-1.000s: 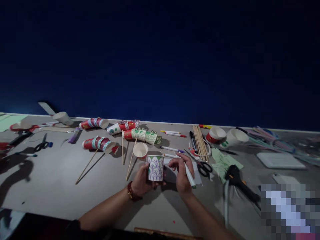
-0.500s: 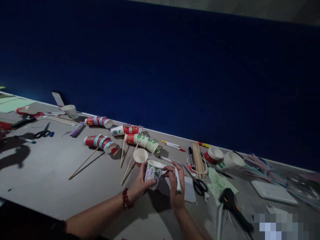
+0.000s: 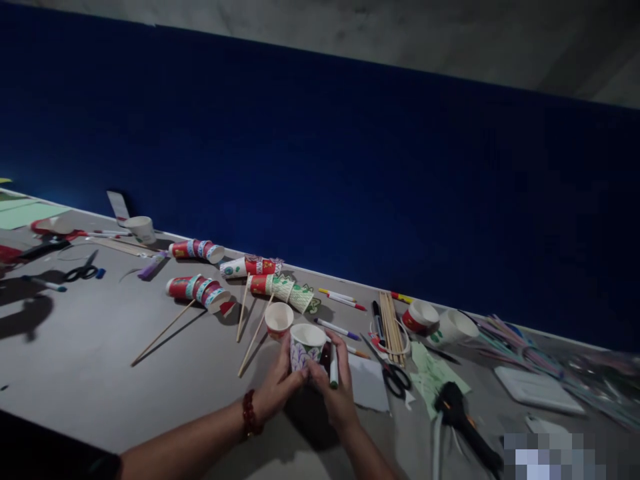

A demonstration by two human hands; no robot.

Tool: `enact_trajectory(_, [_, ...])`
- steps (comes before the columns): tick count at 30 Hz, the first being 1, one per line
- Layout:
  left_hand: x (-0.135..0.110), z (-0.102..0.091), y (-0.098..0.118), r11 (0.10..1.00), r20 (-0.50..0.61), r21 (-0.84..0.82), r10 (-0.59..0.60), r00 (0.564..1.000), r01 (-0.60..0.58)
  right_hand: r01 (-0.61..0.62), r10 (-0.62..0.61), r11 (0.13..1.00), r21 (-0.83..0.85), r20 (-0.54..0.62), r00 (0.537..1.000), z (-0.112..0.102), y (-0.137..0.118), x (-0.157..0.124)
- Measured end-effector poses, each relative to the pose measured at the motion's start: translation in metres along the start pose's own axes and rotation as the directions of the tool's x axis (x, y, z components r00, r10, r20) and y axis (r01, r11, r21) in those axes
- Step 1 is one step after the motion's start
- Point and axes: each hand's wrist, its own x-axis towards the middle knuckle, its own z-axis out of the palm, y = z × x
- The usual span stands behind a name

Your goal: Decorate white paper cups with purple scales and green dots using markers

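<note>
My left hand point(image 3: 278, 393) is wrapped round a white paper cup point(image 3: 305, 347) with a purple and green drawn pattern, held upright just above the grey table point(image 3: 100, 347). My right hand point(image 3: 336, 393) touches the cup's right side and grips a white marker point(image 3: 333, 367) with a green tip, pointing down toward me. A red bead bracelet point(image 3: 247, 415) sits on my left wrist. A plain paper cup point(image 3: 278, 319) stands just behind the held one.
Decorated red cup chains on wooden sticks point(image 3: 200, 291) lie at the back left. Black scissors point(image 3: 395, 377), a bundle of skewers point(image 3: 389, 315), loose markers point(image 3: 338, 329), green paper point(image 3: 436, 371) and a black glue gun point(image 3: 463, 420) lie to the right. A blue wall point(image 3: 320, 167) backs the table.
The camera tilted up and rolled. My hands came closer together around the cup, and the marker swung from slanting right to lying against the cup's side.
</note>
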Motion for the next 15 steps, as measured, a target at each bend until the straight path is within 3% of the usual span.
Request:
enact_trajectory(7, [0.004,0.006,0.014,0.972,0.050,-0.233,0.052,0.997,-0.039,-0.031,0.059,0.984,0.174,-0.158,0.986,-0.001,0.004,0.014])
enact_trajectory(15, [0.010,0.006,0.017,0.945,0.083,-0.326,0.020,0.996,0.008,-0.209,0.222,0.886,0.414,0.018,0.975,-0.001,0.003,0.022])
